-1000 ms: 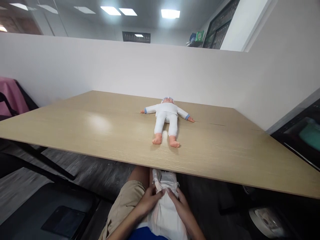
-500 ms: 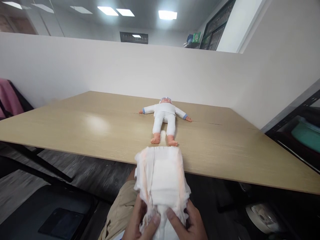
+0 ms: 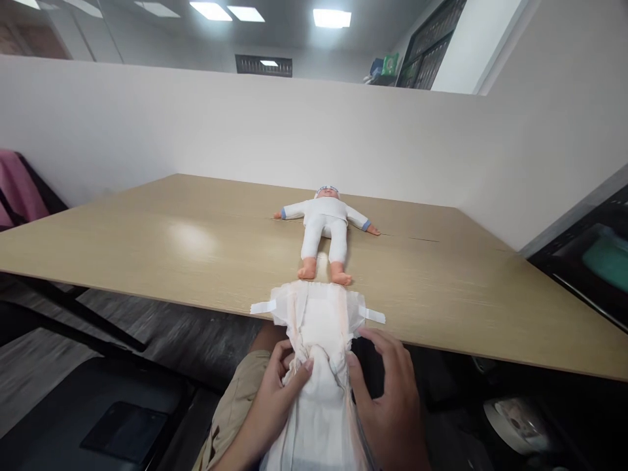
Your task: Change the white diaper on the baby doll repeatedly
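Note:
A white diaper [image 3: 324,320], unfolded lengthwise, extends from the table's front edge down over my lap. Its far end rests at the edge, two white fastening tabs spread out to the sides. My left hand [image 3: 282,386] grips the diaper's left side, thumb on top near its gathered middle. At the right side is my right hand [image 3: 387,386], thumb and index finger apart in a curve, the thumb against the diaper's edge. Just beyond the diaper a baby doll [image 3: 324,226] in white clothes lies on its back, feet toward me, arms spread.
The wooden table [image 3: 147,248] reaches back to a white partition wall [image 3: 245,131]. A black chair [image 3: 88,418] with a dark flat device [image 3: 125,432] on it stands at lower left. Dark shelving [image 3: 589,261] is at the right. Pink cloth [image 3: 19,186] hangs at far left.
The diaper has opened out: its side tabs are now spread, and its lower part lies longer toward me. My right hand has moved up along its side, its fingers parting.

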Motion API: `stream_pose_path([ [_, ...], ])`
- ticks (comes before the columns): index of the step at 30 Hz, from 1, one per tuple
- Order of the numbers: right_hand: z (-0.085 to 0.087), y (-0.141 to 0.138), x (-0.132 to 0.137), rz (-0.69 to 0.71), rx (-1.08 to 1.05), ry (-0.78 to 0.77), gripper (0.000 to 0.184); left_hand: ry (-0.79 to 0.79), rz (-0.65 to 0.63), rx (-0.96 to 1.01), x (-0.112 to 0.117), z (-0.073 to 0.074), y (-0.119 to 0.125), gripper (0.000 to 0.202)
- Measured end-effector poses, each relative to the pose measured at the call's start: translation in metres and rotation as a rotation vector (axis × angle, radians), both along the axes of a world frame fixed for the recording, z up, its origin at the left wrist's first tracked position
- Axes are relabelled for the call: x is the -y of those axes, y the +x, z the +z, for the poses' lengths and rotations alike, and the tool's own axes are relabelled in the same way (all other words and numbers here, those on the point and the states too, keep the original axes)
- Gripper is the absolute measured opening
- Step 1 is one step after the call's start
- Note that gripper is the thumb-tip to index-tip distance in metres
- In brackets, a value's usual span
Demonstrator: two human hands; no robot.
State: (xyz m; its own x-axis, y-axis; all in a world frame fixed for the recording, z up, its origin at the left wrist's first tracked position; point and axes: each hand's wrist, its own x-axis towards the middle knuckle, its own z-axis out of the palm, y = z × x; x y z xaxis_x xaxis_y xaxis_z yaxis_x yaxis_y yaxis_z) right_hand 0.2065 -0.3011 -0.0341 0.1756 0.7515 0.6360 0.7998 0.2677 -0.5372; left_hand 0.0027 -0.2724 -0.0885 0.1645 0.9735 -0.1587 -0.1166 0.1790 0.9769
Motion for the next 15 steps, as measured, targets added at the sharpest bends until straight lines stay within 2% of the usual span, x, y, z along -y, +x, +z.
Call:
stream_pose_path([
  [3,0.022,-0.019,-0.032,0.170,0.124,-0.091,0.041,0.035,0.018,-0.029,0.003,0.004,0.005,0.062],
  [5,0.027,-0.033,-0.059,0.238,0.206,-0.204,0.053,0.059,0.015,-0.094,0.005,0.006,0.005,0.064],
  [8,0.020,-0.049,-0.095,0.285,0.304,-0.394,0.067,0.084,-0.025,-0.226,0.008,0.007,-0.006,0.066],
  [10,0.011,-0.053,-0.108,0.289,0.340,-0.479,0.071,0.115,-0.072,-0.352,0.009,0.013,-0.022,0.062],
  [13,0.002,-0.054,-0.112,0.279,0.361,-0.508,0.071,0.205,-0.170,-0.576,-0.001,0.036,-0.055,0.048],
  [15,-0.001,-0.053,-0.111,0.274,0.366,-0.506,0.071,0.271,-0.179,-0.665,-0.023,0.059,-0.076,0.050],
])
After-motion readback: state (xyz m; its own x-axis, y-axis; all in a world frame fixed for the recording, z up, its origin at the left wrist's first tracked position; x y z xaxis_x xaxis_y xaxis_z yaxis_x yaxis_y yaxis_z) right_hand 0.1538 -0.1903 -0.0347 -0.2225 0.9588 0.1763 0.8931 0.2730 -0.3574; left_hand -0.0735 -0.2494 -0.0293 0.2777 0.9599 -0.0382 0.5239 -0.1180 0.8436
